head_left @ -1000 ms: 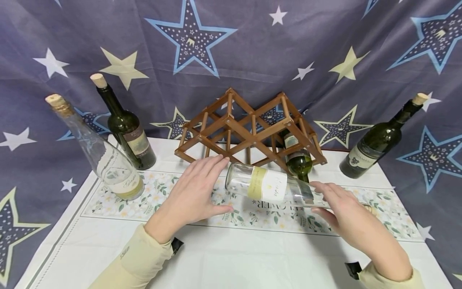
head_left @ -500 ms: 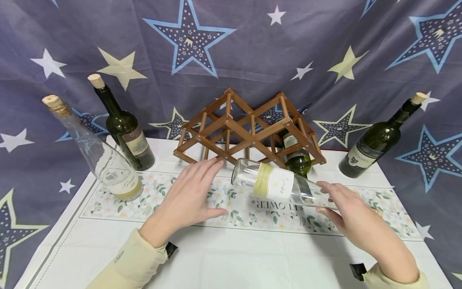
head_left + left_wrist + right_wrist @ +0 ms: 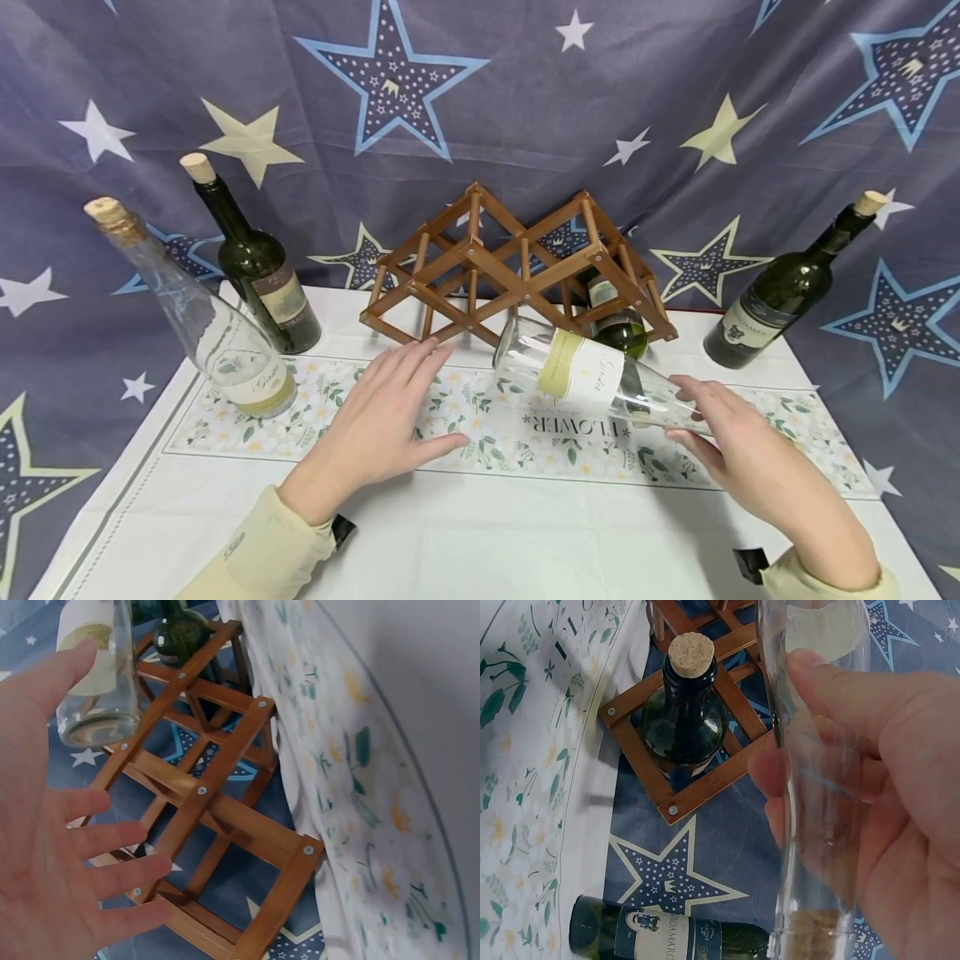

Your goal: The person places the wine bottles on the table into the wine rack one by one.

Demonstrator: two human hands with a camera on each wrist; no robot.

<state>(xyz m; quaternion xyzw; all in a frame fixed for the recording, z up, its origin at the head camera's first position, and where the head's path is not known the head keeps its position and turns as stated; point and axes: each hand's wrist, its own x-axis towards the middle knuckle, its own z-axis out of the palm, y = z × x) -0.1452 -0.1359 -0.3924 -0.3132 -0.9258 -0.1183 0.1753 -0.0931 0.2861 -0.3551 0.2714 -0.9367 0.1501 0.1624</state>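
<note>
My right hand point(image 3: 757, 462) grips a clear glass wine bottle point(image 3: 581, 371) by its neck. The bottle lies nearly level in the air, its base toward the left and the rack. In the right wrist view, thumb and fingers wrap the neck point(image 3: 821, 825), with a cork inside its end. My left hand point(image 3: 375, 425) is spread with straight fingers, apart from the bottle, before the rack's left part. Behind both stands a wooden wine rack point(image 3: 517, 271), with a green wine bottle point(image 3: 682, 731) lying in its lower right compartment, cork outward.
A clear corked bottle point(image 3: 258, 379) and a dark green one point(image 3: 281, 287) stand on the left. Another green bottle point(image 3: 768, 300) stands on the right. A floral runner point(image 3: 337, 383) crosses the white table point(image 3: 517, 533); a star-patterned cloth point(image 3: 525, 92) hangs behind.
The held bottle has moved right, and its base has risen and swung toward the rack. My left hand has drifted slightly left and down, farther from the bottle.
</note>
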